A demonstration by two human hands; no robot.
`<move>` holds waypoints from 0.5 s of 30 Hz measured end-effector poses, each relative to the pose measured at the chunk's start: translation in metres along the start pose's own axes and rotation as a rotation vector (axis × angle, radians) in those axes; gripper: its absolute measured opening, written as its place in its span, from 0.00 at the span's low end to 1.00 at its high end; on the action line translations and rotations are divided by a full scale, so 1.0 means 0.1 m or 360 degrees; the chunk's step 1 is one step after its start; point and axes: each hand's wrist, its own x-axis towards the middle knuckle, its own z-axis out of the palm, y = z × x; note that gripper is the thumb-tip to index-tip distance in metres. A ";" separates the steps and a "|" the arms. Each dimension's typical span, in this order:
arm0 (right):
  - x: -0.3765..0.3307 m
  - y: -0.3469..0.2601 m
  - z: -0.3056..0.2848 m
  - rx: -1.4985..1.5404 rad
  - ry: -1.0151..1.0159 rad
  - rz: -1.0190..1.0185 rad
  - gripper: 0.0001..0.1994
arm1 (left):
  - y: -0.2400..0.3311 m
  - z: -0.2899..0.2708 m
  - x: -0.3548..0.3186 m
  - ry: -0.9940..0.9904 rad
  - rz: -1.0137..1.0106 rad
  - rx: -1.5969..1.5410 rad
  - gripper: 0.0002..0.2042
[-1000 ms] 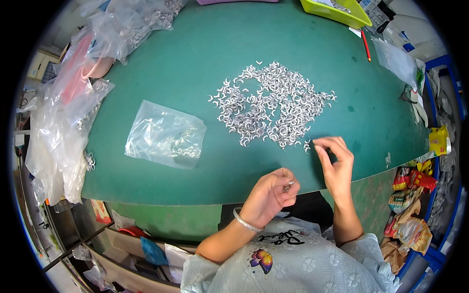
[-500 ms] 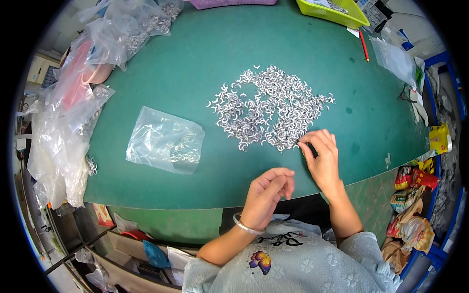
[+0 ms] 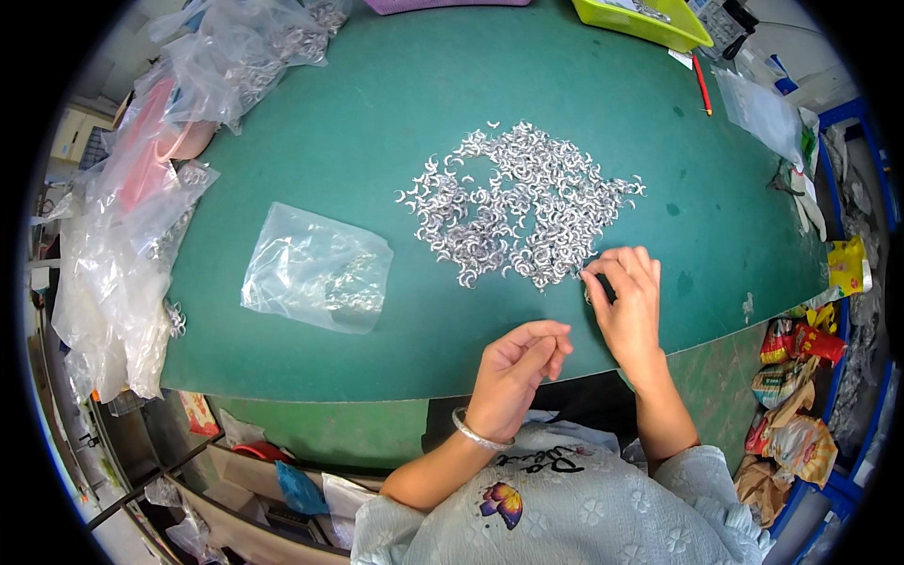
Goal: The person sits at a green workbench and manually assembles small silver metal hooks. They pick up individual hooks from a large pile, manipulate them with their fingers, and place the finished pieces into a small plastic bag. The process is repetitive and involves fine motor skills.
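A pile of small silvery crescent-shaped metal pieces (image 3: 565, 202) is spread over the middle of the green table. At its near right edge is my right hand (image 3: 629, 306), thumb and forefinger pinched together. A small crescent-shaped metal piece (image 3: 588, 296) shows at those fingertips. My left hand (image 3: 516, 375), with a bangle at the wrist, hovers by the table's near edge, thumb pressed to curled fingers; whatever it may hold is hidden. A clear plastic bag (image 3: 315, 273) with some shiny bits in it lies flat to the left of the pile.
Clear bags of metal pieces (image 3: 122, 273) crowd the table's left side, around a pink basin (image 3: 188, 141). A purple basket (image 3: 447, 7) and a yellow-green basket (image 3: 645, 24) stand at the far edge. At right lie a red pencil (image 3: 702, 85) and plastic bags (image 3: 761, 118).
My right hand has drawn back slightly to the right from the pile's edge, fingertips still pinched. My left hand has barely moved.
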 end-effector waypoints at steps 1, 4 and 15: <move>0.00 0.02 -0.01 0.0026 -0.0008 0.0000 0.08 | 0.00 0.00 0.00 -0.0001 0.0008 0.0004 0.08; 0.01 0.04 -0.03 0.0061 0.0003 0.0011 0.08 | 0.01 -0.01 0.00 0.0021 0.0005 0.0007 0.08; -0.06 0.00 -0.01 0.0271 0.0000 0.0010 0.08 | -0.02 -0.02 -0.03 0.0022 0.0003 0.0008 0.08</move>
